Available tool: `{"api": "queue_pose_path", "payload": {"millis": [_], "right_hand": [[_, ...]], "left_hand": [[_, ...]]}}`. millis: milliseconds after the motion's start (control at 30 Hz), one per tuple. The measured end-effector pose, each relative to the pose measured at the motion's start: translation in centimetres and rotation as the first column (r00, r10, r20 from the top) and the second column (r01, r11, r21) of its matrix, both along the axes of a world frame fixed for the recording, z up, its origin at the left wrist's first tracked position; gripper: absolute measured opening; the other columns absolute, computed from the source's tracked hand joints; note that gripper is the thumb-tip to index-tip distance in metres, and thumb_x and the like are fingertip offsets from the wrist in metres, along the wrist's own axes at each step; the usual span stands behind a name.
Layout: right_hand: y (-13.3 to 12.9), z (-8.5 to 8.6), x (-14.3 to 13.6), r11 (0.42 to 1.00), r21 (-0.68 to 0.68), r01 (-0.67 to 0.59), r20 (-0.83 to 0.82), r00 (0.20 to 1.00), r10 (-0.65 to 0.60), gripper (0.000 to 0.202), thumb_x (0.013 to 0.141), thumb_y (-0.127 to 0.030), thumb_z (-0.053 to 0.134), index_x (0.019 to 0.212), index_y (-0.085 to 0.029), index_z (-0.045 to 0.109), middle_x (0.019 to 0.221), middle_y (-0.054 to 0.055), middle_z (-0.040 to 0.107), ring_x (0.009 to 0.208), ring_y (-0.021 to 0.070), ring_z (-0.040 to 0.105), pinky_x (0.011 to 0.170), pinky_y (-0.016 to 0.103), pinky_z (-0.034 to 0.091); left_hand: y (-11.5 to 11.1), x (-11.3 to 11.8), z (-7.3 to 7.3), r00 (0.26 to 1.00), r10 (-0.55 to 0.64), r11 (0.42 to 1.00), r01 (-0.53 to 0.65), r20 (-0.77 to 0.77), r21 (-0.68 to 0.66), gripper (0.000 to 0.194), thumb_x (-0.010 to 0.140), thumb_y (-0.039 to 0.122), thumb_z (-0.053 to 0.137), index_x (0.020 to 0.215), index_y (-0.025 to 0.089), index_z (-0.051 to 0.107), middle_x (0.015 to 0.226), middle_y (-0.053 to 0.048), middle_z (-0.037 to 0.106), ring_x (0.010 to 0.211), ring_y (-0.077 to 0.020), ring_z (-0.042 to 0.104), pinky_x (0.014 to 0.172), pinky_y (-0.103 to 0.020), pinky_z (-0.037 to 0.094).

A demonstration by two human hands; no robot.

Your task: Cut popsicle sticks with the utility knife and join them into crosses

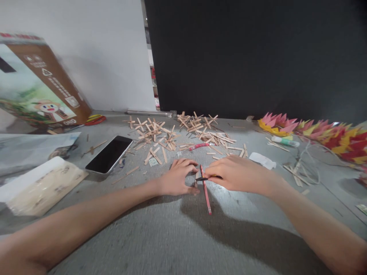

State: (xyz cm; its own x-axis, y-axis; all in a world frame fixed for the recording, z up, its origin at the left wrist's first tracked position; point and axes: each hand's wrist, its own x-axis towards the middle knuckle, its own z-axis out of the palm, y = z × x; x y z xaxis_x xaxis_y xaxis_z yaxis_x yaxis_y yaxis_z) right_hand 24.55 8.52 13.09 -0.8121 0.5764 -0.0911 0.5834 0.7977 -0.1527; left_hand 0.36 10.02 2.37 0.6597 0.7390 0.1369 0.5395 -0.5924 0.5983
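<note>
My left hand (179,177) rests on the grey table with its fingers curved, thumb and fingertips holding a short flat wooden stick (196,178) between them. My right hand (237,173) is closed around a small knife (202,178) with a dark blade and a bit of yellow on its handle. The blade's tip meets the wooden stick. Beneath the knife lies a red-patterned pencil (207,196), pointing toward me. Whether the blade presses into the stick I cannot tell.
Beyond my hands is a heap of wooden sticks (153,131), many crossed, with a red pen (199,146). Left are a phone (109,154), a plastic packet (48,187) and a carton (43,84). Right are a glue stick (285,141), white cord (318,168) and folded-paper pieces (332,137).
</note>
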Motion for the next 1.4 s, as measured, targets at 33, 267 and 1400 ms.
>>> {"api": "queue_pose_path", "payload": {"millis": [33,267,1400], "right_hand": [[0.0,0.0,0.0,1.000,0.002,-0.002,0.003,1.000,0.002,0.022,0.101,-0.017,0.054,0.089,-0.024,0.071,0.086,-0.002,0.076,0.082,0.0187,0.070,0.067,0.029,0.034],[0.1,-0.1,0.0,1.000,-0.012,0.004,0.016,1.000,-0.004,0.022,0.101,-0.018,0.055,0.087,-0.023,0.070,0.085,-0.001,0.074,0.081,0.0177,0.068,0.068,0.029,0.035],[1.4,2.3,-4.4,0.998,0.043,-0.035,0.257,0.966,0.023,0.016,0.086,-0.016,0.062,0.078,-0.019,0.076,0.073,0.005,0.070,0.057,0.0134,0.053,0.058,0.030,0.024]], "left_hand": [[0.0,0.0,0.0,1.000,0.000,1.000,0.000,-0.001,-0.002,0.069,0.072,0.070,0.081,0.123,0.025,0.069,0.145,-0.010,0.057,0.139,-0.0368,0.044,0.116,-0.053,0.032],[0.0,0.0,0.1,1.000,-0.001,1.000,0.001,0.004,-0.017,0.067,0.071,0.068,0.083,0.121,0.026,0.069,0.145,-0.009,0.057,0.140,-0.0362,0.043,0.117,-0.053,0.031],[0.1,0.1,0.1,0.999,-0.042,0.997,0.042,-0.008,0.058,0.059,0.075,0.067,0.080,0.119,0.029,0.069,0.137,-0.007,0.062,0.134,-0.0353,0.047,0.113,-0.052,0.033]]}}
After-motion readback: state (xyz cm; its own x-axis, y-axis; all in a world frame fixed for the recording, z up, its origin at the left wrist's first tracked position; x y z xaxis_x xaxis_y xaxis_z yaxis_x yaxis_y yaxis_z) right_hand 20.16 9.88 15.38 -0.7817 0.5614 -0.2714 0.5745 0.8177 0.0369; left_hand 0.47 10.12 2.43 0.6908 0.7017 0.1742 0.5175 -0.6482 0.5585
